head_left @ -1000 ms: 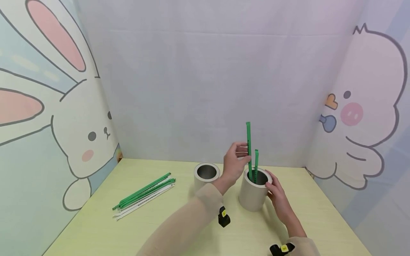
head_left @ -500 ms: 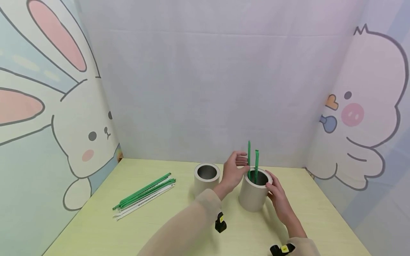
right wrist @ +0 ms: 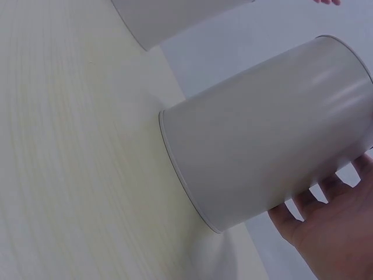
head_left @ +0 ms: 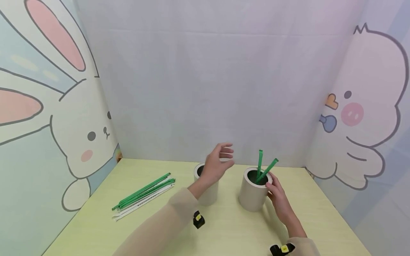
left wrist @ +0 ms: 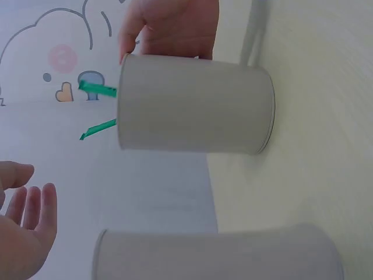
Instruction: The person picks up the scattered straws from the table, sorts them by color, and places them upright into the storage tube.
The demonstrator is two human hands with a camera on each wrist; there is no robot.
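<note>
My left hand (head_left: 217, 163) is in the air above the left grey canister (head_left: 208, 192), fingers apart and holding nothing. The left wrist view shows the same hand (left wrist: 26, 233) with loosely bent fingers. My right hand (head_left: 280, 201) grips the right grey canister (head_left: 253, 195) by its right side, thumb near the rim. In the right wrist view its fingers (right wrist: 335, 189) lie against that canister's wall (right wrist: 268, 128). Two slim green wrapped straws, one upright (head_left: 260, 161) and one leaning right (head_left: 270, 167), stand in the right canister; their lower ends are hidden.
A loose bundle of slim straws, green (head_left: 144, 193) and white (head_left: 141, 205), lies on the left of the pale yellow table (head_left: 96, 234). A light cloth (head_left: 205, 89) hangs behind, with a cartoon rabbit at left and a cartoon chick at right.
My left hand has lowered a green straw into the right canister, let go, and moved left. That straw now leans to the right. The right hand has stayed on the canister.
</note>
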